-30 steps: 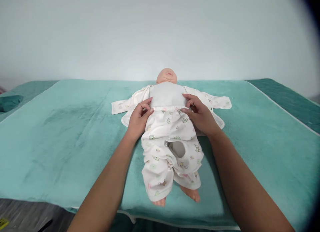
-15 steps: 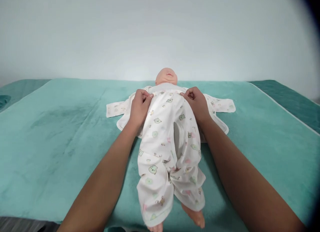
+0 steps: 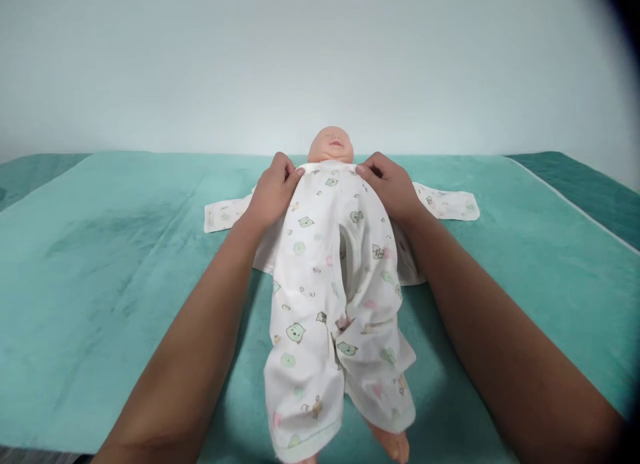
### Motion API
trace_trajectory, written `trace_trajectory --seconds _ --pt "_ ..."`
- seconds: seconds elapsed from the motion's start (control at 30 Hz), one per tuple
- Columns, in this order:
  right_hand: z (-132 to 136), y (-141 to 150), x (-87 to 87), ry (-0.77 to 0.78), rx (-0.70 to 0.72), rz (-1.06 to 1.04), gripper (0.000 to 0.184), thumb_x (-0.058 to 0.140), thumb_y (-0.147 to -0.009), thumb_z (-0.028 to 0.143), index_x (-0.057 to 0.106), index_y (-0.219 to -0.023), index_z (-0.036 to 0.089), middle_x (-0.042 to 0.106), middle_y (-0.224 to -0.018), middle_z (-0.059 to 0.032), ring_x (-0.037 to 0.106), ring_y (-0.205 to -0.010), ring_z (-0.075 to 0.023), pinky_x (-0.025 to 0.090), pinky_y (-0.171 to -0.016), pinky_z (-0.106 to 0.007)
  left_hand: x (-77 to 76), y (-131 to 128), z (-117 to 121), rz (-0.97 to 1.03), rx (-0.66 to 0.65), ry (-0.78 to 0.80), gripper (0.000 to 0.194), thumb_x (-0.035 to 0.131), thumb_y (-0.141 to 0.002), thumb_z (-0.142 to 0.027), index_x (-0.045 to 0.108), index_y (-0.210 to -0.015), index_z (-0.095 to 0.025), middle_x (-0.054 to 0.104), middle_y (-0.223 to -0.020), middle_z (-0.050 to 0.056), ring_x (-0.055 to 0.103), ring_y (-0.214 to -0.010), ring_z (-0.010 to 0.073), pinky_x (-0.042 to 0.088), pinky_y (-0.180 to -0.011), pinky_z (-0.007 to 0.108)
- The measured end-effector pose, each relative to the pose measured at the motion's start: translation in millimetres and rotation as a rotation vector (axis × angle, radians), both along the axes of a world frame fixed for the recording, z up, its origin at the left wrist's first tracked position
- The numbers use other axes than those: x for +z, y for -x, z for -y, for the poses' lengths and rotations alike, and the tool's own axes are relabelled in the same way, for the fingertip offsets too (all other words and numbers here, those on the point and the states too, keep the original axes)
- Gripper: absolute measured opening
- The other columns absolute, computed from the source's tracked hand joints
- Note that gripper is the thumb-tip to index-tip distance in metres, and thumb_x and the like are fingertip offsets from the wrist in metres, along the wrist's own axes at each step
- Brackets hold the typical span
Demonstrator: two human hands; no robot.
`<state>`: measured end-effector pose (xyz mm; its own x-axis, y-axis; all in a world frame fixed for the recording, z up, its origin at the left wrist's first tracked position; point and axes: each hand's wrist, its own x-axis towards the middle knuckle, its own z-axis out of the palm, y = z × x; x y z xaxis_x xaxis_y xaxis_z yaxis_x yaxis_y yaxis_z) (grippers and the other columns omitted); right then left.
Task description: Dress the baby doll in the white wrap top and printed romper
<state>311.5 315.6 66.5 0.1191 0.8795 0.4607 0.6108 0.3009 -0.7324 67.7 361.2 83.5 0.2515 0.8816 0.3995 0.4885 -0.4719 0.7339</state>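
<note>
A baby doll [image 3: 331, 144] lies on its back, head away from me and feet toward me. Patterned white baby pants [image 3: 305, 264] cover its legs and torso, the waistband drawn up close to the neck. My left hand [image 3: 275, 187] pinches the waistband's left corner between thumb and fingers. At the right corner, my right hand [image 3: 390, 184] grips the same waistband. Under the doll spreads a matching shirt [image 3: 453, 205], its sleeves stretched out to both sides. One bare foot [image 3: 393, 444] shows below the right pant leg; the shirt's middle is hidden.
A green cloth [image 3: 125, 284] covers the surface beneath the doll. Darker green padding [image 3: 575, 191] lies beyond its right edge, and a pale wall [image 3: 320, 57] rises behind.
Both hands have moved farther from me, pulling the pants' waistband up over the doll's chest toward its neck. The pale cloth seen above the waistband before is now mostly covered.
</note>
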Motion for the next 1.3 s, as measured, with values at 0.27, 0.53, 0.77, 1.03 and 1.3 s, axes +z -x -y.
trace_trajectory --seconds 0.27,0.53,0.77,1.03,1.3 --pt "-34.8 -5.6 0.3 0.004 -0.128 0.044 0.026 0.06 -0.089 0.031 0.045 -0.069 0.024 0.046 -0.065 0.0024 0.047 -0.072 -0.018 0.036 -0.073 -0.034 -12.5 -11.3 -32.5 0.117 0.122 0.05 0.024 0.069 -0.088 -0.028 0.048 -0.08 -0.023 0.046 -0.072 0.001 0.06 -0.092 0.028 0.042 -0.091 0.046" --pt "-27.7 -3.7 1.9 0.131 0.019 -0.037 0.035 0.062 -0.088 0.049 0.046 -0.07 0.024 0.051 -0.069 0.0015 0.044 -0.069 -0.016 0.034 -0.064 -0.031 -13.5 -11.1 -25.0 0.043 -0.016 0.034 0.024 0.062 -0.09 -0.042 0.052 -0.082 -0.023 0.057 -0.084 0.003 0.054 -0.087 0.022 0.042 -0.083 0.035" --pt "-22.9 -6.0 4.9 0.197 0.041 0.045 0.037 0.056 -0.091 0.047 0.042 -0.067 0.023 0.05 -0.068 0.0022 0.042 -0.066 -0.0151 0.032 -0.061 -0.03 -14.0 -6.3 -25.9 0.054 -0.055 0.122 0.028 0.06 -0.09 -0.047 0.05 -0.077 -0.024 0.051 -0.069 -0.001 0.043 -0.068 0.0173 0.036 -0.068 0.031" --pt "-38.1 -4.9 -3.9 0.052 -0.116 0.061 0.028 0.055 -0.09 0.029 0.039 -0.067 0.025 0.045 -0.062 0.001 0.042 -0.066 -0.019 0.037 -0.07 -0.036 -16.3 -17.6 -31.3 0.131 0.172 0.117 0.021 0.058 -0.092 -0.03 0.046 -0.076 -0.024 0.047 -0.069 -0.001 0.045 -0.07 0.0183 0.035 -0.071 0.033" --pt "-43.7 -6.3 -7.3 0.031 -0.13 -0.008 0.03 0.058 -0.088 0.031 0.039 -0.066 0.025 0.044 -0.062 -0.0001 0.047 -0.074 -0.0215 0.04 -0.074 -0.038 -17.7 -19.8 -34.3 0.159 0.231 0.128 0.021 0.061 -0.088 -0.029 0.046 -0.074 -0.024 0.048 -0.066 -0.001 0.046 -0.067 0.0181 0.036 -0.07 0.033"
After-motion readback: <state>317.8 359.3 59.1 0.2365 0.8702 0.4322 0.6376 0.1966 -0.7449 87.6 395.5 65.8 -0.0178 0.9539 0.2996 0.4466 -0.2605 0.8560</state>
